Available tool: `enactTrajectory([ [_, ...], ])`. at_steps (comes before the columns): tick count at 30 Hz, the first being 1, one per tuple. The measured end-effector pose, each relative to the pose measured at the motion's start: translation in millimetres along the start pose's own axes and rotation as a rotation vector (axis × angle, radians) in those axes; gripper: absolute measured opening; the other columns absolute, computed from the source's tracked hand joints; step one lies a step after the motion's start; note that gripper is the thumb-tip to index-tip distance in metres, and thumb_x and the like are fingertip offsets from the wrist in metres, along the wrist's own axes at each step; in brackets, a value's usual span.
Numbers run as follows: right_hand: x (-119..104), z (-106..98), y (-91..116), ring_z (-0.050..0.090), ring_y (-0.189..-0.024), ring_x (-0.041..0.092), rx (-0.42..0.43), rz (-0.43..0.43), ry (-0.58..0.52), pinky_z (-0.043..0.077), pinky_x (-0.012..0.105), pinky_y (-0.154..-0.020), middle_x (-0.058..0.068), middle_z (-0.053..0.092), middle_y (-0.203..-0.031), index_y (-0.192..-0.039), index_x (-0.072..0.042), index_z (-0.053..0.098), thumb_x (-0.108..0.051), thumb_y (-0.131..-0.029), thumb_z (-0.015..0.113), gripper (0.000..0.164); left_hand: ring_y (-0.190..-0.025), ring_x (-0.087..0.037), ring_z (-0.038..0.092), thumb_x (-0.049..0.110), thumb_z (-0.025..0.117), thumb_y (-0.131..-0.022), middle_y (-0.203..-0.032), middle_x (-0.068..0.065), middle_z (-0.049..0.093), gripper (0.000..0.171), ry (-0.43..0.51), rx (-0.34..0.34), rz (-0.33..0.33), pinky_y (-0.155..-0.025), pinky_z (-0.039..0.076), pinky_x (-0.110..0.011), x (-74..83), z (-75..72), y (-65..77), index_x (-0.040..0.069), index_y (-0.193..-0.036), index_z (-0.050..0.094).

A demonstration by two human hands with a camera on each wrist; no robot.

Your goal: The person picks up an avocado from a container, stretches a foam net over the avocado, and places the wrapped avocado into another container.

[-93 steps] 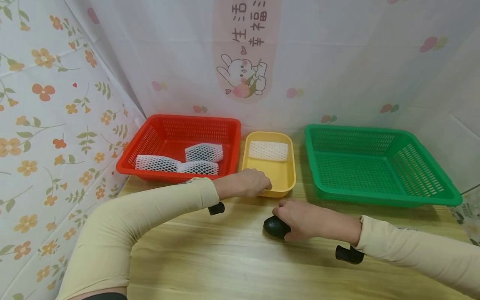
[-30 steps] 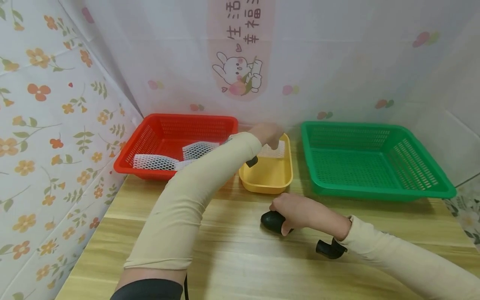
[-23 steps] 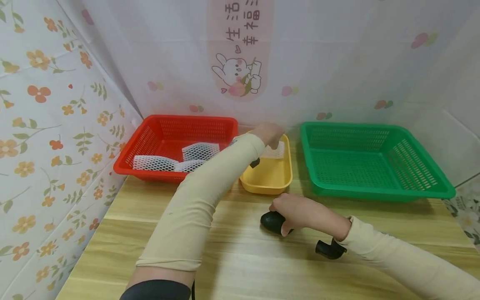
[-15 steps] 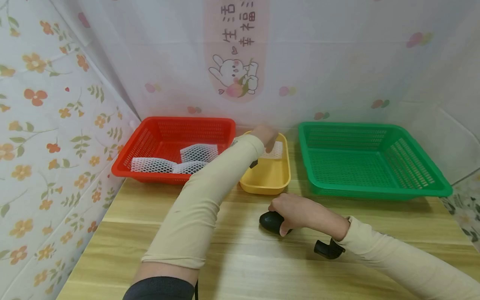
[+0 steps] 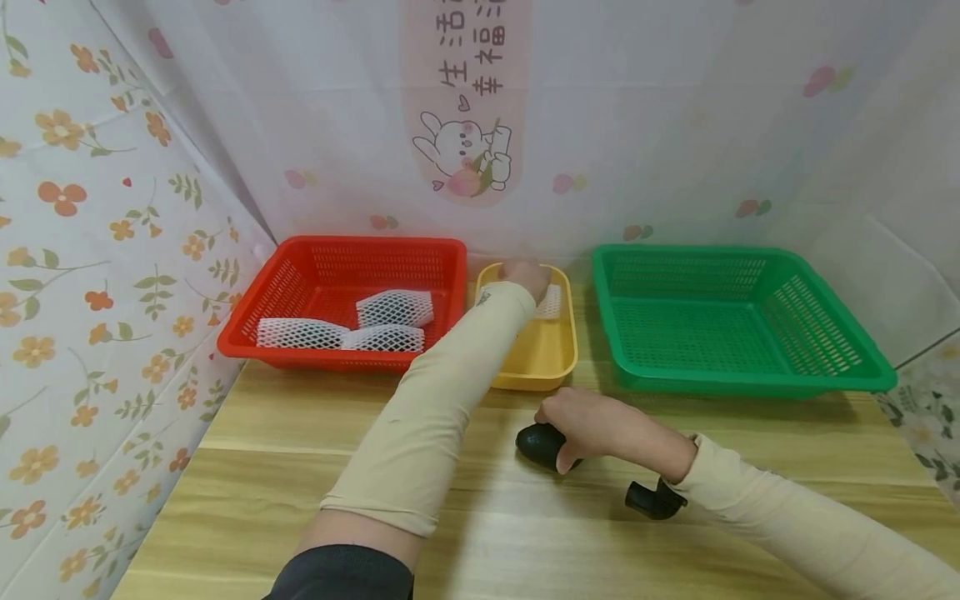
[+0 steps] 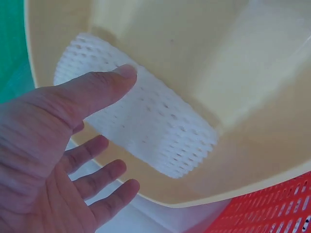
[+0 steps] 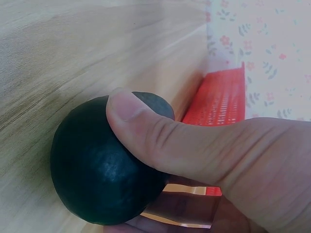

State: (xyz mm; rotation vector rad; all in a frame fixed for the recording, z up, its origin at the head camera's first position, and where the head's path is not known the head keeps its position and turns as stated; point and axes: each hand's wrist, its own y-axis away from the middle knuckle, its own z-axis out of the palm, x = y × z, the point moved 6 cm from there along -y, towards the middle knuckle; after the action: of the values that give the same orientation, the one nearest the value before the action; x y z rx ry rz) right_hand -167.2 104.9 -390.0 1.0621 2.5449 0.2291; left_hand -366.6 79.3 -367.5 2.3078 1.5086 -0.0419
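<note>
My right hand (image 5: 592, 423) grips a dark green avocado (image 5: 537, 444) on the table, thumb over it in the right wrist view (image 7: 109, 179). At the back of the yellow bin (image 5: 551, 354), my left hand (image 5: 525, 279) hovers at a white foam net sleeve (image 5: 551, 304). Seen from the left wrist, the thumb (image 6: 104, 90) lies across the sleeve (image 6: 160, 126), while the other fingers are spread and slightly bent beyond the bin's rim. Whether the thumb touches the sleeve I cannot tell.
Left of the yellow bin stands a red basket (image 5: 360, 362) with 3 net-sleeved dark things (image 5: 395, 308) inside. A green basket (image 5: 712, 337) is on the right. Curtains (image 5: 637, 125) hang close behind the containers and at the left.
My left hand has gone from the yellow bin's front edge to its back, over the net sleeve. My right hand keeps hold of the avocado in about the same place; the head view shifts slightly.
</note>
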Motion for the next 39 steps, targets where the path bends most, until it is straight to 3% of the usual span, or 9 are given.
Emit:
enactTrajectory([
  [7,-0.7,0.9,0.2,0.052,-0.064,0.01,-0.002,0.007,0.002,0.047,0.029,-0.061,-0.004,0.062,-0.074,-0.089,-0.007,0.071,-0.014,-0.067,0.096,0.034,-0.126,-0.026,0.053,0.013,0.05,-0.107,-0.143,-0.005,0.056,0.036,0.047,-0.027,-0.026,-0.097,0.046,-0.045,1.9,3.5,-4.1,0.021,-0.141,0.054],
  [16,-0.3,2.0,-0.5,0.053,-0.065,0.01,-0.008,0.02,0.009,0.048,0.029,-0.061,-0.003,0.063,-0.076,-0.091,-0.006,0.072,-0.015,-0.067,0.096,0.035,-0.112,-0.022,0.058,0.01,0.054,-0.104,-0.125,0.0,0.065,0.027,0.082,0.007,-0.035,-0.091,0.048,-0.046,7.7,8.3,-1.3,0.018,-0.126,0.065],
  [22,1.0,1.2,-1.5,0.053,-0.065,0.011,0.001,0.004,0.034,0.048,0.028,-0.061,-0.003,0.063,-0.076,-0.09,-0.007,0.072,-0.015,-0.067,0.097,0.035,-0.114,-0.022,0.058,0.017,0.057,-0.103,-0.125,0.004,0.064,0.027,0.063,-0.048,-0.064,-0.091,0.05,-0.05,11.3,20.6,-25.1,0.021,-0.128,0.067],
  [23,1.1,0.9,-1.5,0.053,-0.065,0.011,0.003,0.001,0.034,0.048,0.028,-0.061,-0.003,0.063,-0.075,-0.09,-0.007,0.072,-0.015,-0.067,0.097,0.035,-0.108,-0.022,0.06,0.017,0.058,-0.101,-0.119,0.005,0.065,0.024,0.056,-0.001,-0.056,-0.083,0.052,-0.051,11.8,26.7,-38.0,0.022,-0.121,0.069],
  [26,2.2,0.6,-1.1,0.054,-0.066,0.011,-0.003,0.008,0.023,0.048,0.028,-0.062,-0.003,0.063,-0.076,-0.091,-0.007,0.072,-0.015,-0.067,0.096,0.035,-0.101,-0.018,0.06,0.021,0.057,-0.1,-0.115,0.006,0.067,0.022,0.042,0.027,-0.042,-0.075,0.052,-0.045,14.2,27.3,-45.8,0.025,-0.118,0.07],
  [29,3.5,0.7,0.0,0.054,-0.067,0.01,-0.016,0.024,0.006,0.048,0.028,-0.062,-0.003,0.064,-0.077,-0.092,-0.006,0.072,-0.015,-0.068,0.096,0.035,-0.1,-0.016,0.06,0.02,0.053,-0.102,-0.118,0.005,0.068,0.026,-0.003,0.052,0.023,-0.071,0.052,-0.04,15.7,17.3,-36.4,0.026,-0.121,0.07],
  [30,4.1,0.7,0.5,0.054,-0.067,0.01,-0.019,0.031,0.0,0.048,0.028,-0.062,-0.003,0.064,-0.078,-0.092,-0.006,0.072,-0.015,-0.068,0.096,0.035,-0.105,-0.016,0.059,0.018,0.05,-0.105,-0.125,0.004,0.066,0.03,-0.012,0.03,0.053,-0.074,0.052,-0.037,15.9,7.2,-21.3,0.026,-0.128,0.068],
  [32,3.4,0.1,0.3,0.053,-0.066,0.011,-0.023,0.039,-0.007,0.048,0.028,-0.062,-0.003,0.063,-0.077,-0.091,-0.006,0.072,-0.015,-0.068,0.096,0.034,-0.104,-0.017,0.058,0.01,0.053,-0.103,-0.125,0.001,0.066,0.032,-0.036,0.075,0.129,-0.073,0.053,-0.035,10.6,-4.2,-6.7,0.023,-0.127,0.068],
  [39,-1.2,0.6,1.0,0.051,-0.067,0.013,-0.013,0.046,0.012,0.047,0.03,-0.063,-0.003,0.061,-0.075,-0.086,-0.008,0.069,-0.015,-0.067,0.096,0.034,-0.099,-0.023,0.051,0.003,0.065,-0.093,-0.118,-0.007,0.063,0.03,0.094,0.136,0.351,-0.087,0.046,-0.035,-26.7,-36.0,25.4,0.01,-0.122,0.064],
])
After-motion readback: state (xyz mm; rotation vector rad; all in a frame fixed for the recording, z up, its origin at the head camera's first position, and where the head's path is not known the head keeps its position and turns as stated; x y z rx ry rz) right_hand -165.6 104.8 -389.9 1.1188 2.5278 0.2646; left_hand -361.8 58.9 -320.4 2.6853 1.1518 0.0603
